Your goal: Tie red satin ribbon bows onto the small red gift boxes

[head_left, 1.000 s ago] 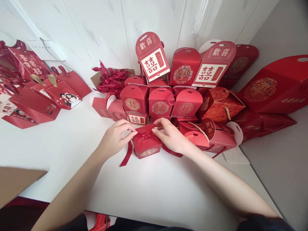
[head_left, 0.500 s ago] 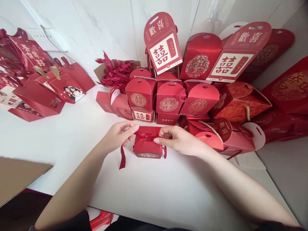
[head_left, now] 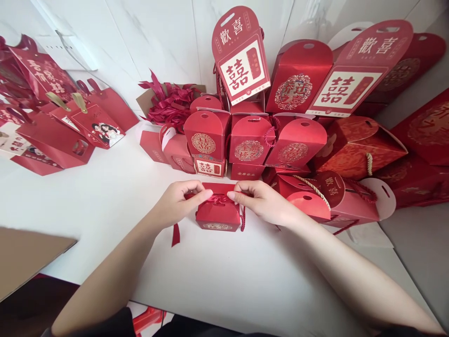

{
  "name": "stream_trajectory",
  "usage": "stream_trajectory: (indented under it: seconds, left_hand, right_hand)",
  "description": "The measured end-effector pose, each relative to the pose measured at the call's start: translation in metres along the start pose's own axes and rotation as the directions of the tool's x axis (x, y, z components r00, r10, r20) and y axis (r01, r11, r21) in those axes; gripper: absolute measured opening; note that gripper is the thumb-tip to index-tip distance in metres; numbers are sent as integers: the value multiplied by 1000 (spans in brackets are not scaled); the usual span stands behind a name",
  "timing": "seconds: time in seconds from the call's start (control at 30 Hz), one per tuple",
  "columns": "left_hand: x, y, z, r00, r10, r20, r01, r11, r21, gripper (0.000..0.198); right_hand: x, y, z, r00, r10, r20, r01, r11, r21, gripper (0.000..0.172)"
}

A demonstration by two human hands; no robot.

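Observation:
A small red gift box with a gold emblem on its front and a twisted cord at its right side rests on the white table. A dark red ribbon is tied in a knot or bow across its top. At the left of the knot, my left hand pinches the ribbon between thumb and fingertips; a loose tail hangs below that hand. My right hand pinches the ribbon on the other side, its thumb close to the knot. The fingers partly cover the bow.
Stacked red gift boxes stand behind the hands, with more piled to the right. An open carton of ribbons sits by the wall. Red handled bags are at left; a cardboard sheet lies lower left.
My left hand has moved right, closer to the knot. My right hand has shifted slightly to the right. The ribbon's bow looks more spread between the fingers.

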State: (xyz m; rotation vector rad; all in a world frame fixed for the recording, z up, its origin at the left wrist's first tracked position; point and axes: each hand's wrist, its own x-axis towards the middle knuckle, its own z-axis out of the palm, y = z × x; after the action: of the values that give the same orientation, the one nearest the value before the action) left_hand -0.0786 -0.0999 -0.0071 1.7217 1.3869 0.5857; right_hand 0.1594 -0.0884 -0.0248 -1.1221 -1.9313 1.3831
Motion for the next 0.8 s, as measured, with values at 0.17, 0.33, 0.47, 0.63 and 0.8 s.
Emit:
stream_trajectory:
  seconds: [0.17,0.33,0.47,0.63,0.8]
  left_hand:
    - [3,-4,-1,999,22,43,-23,999,33,43]
    - [5,-7,-6,992,9,126,-14,999,41,44]
    - [6,-8,-13,981,-14,192,1,998,65,42]
    - [9,-12,-31,890,-63,452,90,995,-39,32]
    - [11,-20,-52,782,52,621,-14,998,-65,24]
  right_hand:
    - [0,1,3,997,-4,-74,0,999,-47,40]
    - [0,2,1,995,-28,-99,4,972,-235,35]
    - [1,3,-3,992,-45,-118,5,948,-318,33]
    - [3,4,-2,996,-37,-84,11,958,-285,35]
    - [3,7,0,994,-14,-107,-19,955,-296,35]
